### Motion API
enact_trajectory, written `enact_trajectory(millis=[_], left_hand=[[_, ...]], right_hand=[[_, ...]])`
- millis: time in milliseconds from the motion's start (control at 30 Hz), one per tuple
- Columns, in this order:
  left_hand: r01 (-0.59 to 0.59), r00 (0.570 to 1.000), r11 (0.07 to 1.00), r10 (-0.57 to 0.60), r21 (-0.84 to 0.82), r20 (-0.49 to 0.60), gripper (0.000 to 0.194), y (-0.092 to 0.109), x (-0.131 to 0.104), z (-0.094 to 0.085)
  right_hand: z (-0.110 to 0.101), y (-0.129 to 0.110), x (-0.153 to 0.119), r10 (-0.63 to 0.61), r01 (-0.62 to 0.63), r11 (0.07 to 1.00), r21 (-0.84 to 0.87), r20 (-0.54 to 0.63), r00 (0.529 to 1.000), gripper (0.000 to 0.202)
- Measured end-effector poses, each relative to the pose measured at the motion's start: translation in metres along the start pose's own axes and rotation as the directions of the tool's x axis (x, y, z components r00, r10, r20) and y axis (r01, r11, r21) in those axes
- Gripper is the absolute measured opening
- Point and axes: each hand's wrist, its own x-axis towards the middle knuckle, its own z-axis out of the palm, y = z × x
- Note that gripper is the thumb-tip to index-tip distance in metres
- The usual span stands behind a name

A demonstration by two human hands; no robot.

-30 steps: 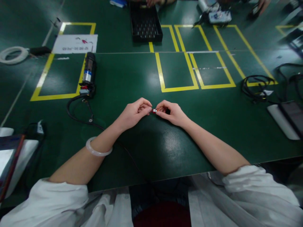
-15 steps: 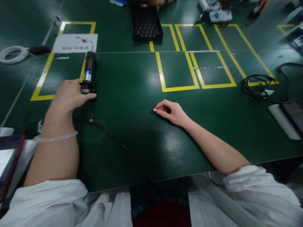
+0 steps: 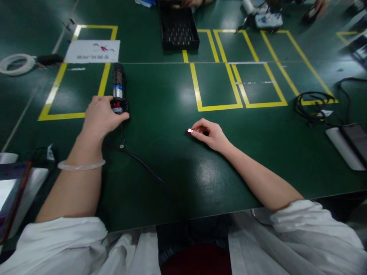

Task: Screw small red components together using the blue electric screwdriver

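My left hand is wrapped round the near end of a black cylindrical device with a silver and blue band. A black cable runs from near that device toward the table's front edge, with a small ring terminal beside it. Further right, my right hand pinches a small red and white piece between thumb and fingertips, low over the green table. The rest of that piece is hidden by the fingers.
A black tray stands at the far side, near another person's hand. A white printed card and a white coil lie at left, coiled black cable at right.
My left hand and the black device have moved to the right, off the yellow tape line. My right hand stays nearly in place, still pinching the small piece.
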Motion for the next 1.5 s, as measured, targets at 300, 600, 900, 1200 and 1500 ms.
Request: enact_trajectory(millis=[300, 600, 900, 1200, 1500], left_hand=[[-0.098, 0.995, 0.995, 0.098, -0.021, 0.008, 0.067, 0.081, -0.023, 0.015], [-0.334, 0.942, 0.939, 0.336, -0.082, 0.012, 0.06, 0.149, -0.066, 0.027], [-0.43, 0.901, 0.894, 0.434, -0.126, 0.009, 0.059, 0.169, -0.083, 0.029], [-0.428, 0.901, 0.896, 0.433, -0.116, 0.026, 0.059, 0.169, -0.083, 0.028], [-0.414, 0.909, 0.907, 0.416, -0.077, 0.011, 0.06, 0.171, -0.084, 0.032]], right_hand=[[0.002, 0.002, 0.001, -0.036, 0.037, 0.999, 0.01, -0.036, 0.999, 0.017], [0.003, -0.001, 0.001, -0.051, 0.047, 0.997, -0.066, -0.056, 0.997, 0.015], [0.004, 0.001, 0.001, -0.069, 0.07, 0.968, -0.239, 0.014, 0.998, 0.015], [0.005, -0.002, 0.001, -0.054, 0.065, 0.975, -0.215, 0.059, 0.997, 0.012], [0.003, -0.004, -0.001, -0.14, 0.158, 0.964, -0.215, 0.093, 0.986, 0.013]])
